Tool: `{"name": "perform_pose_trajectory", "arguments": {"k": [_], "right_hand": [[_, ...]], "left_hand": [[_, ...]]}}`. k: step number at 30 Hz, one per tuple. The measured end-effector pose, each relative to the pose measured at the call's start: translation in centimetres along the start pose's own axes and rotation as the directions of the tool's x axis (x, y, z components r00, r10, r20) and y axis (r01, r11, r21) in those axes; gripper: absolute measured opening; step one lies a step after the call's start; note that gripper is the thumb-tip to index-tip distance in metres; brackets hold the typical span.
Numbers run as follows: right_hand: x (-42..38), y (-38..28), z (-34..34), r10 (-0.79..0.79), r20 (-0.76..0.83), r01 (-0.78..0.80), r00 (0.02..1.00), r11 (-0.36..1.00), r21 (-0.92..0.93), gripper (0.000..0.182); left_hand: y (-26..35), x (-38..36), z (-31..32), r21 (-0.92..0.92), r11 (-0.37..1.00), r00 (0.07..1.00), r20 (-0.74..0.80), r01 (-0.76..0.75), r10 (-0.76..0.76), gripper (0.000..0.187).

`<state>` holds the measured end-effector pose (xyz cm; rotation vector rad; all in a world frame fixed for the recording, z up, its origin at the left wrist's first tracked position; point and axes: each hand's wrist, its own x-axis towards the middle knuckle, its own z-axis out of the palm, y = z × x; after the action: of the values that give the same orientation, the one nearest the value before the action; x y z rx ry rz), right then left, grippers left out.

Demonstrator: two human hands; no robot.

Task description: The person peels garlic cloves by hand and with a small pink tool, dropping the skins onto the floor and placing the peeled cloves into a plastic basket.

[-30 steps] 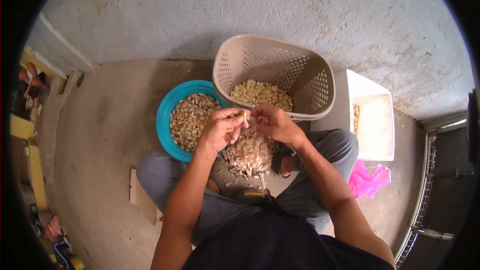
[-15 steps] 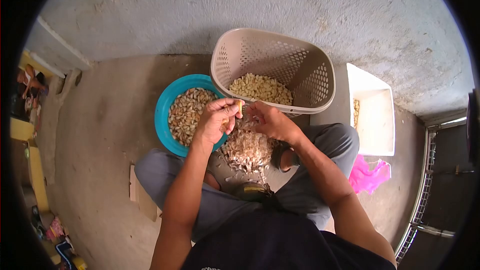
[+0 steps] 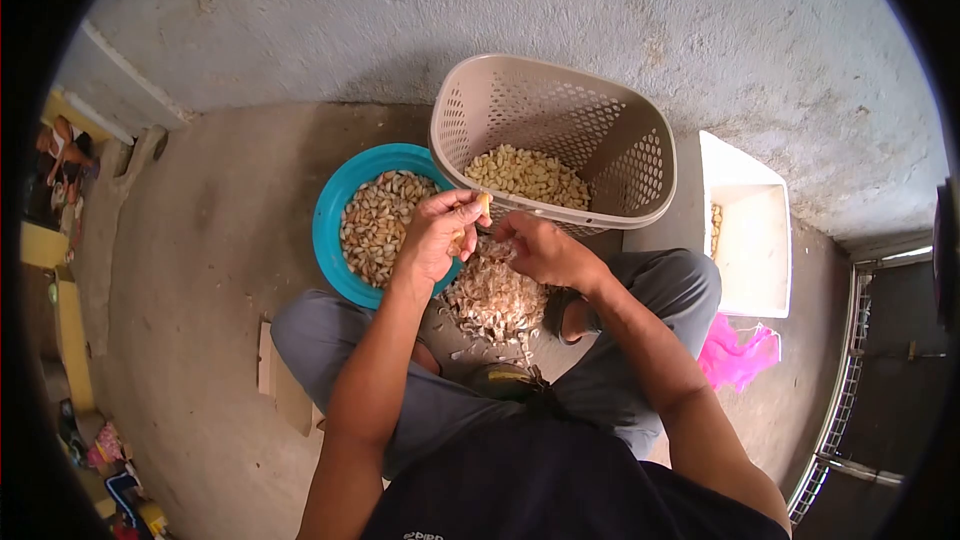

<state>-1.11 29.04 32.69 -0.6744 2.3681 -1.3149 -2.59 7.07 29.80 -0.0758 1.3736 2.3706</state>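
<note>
Between the thumb and finger of my left hand (image 3: 440, 232) is a small yellowish clove (image 3: 485, 204); the hand is over the right side of a teal basin (image 3: 327, 227) of unpeeled cloves (image 3: 380, 225). My right hand (image 3: 545, 248) is closed, its fingertips pinched just right of the left hand; what they hold is too small to name. Below both hands lies a heap of papery skins (image 3: 497, 300). Beyond them a beige perforated basket (image 3: 640, 165) holds pale peeled cloves (image 3: 530, 176).
A white box (image 3: 755, 250) with some pale pieces stands at the right, beside pink netting (image 3: 738, 352). Cardboard (image 3: 287, 385) lies left of my knee. Another person (image 3: 68, 152) is at the far left edge. A wall (image 3: 400, 20) rises behind the basket.
My right hand's fingers have drawn closer together in a pinch. My left hand still holds the clove, slightly higher. The view has shifted a little.
</note>
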Motion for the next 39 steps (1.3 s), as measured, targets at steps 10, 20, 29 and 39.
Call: {"name": "perform_pose_trajectory", "arguments": {"k": [10,20,29,39], "right_hand": [[0.4,0.2,-0.9,0.05,-0.072,-0.03,0.996,0.968,0.249,0.015],[0.7,-0.8,-1.4,-0.032,-0.206,0.014,0.978,0.996,-0.091,0.032],[0.7,-0.2,-1.1,-0.063,-0.22,0.047,0.973,0.996,-0.077,0.039],[1.1,0.3,-0.3,0.015,-0.105,-0.021,0.994,0.998,-0.054,0.041]], "left_hand": [[0.0,0.0,0.0,0.013,1.0,1.0,-0.009,-0.002,0.002,0.023],[-0.9,-0.2,0.9,0.052,0.998,0.998,0.036,0.045,-0.047,0.021],[-1.0,-0.2,1.0,0.041,0.998,0.998,0.034,0.053,-0.054,0.018],[-2.4,-0.8,1.5,-0.077,0.991,0.991,-0.07,0.11,-0.115,0.016]]}}
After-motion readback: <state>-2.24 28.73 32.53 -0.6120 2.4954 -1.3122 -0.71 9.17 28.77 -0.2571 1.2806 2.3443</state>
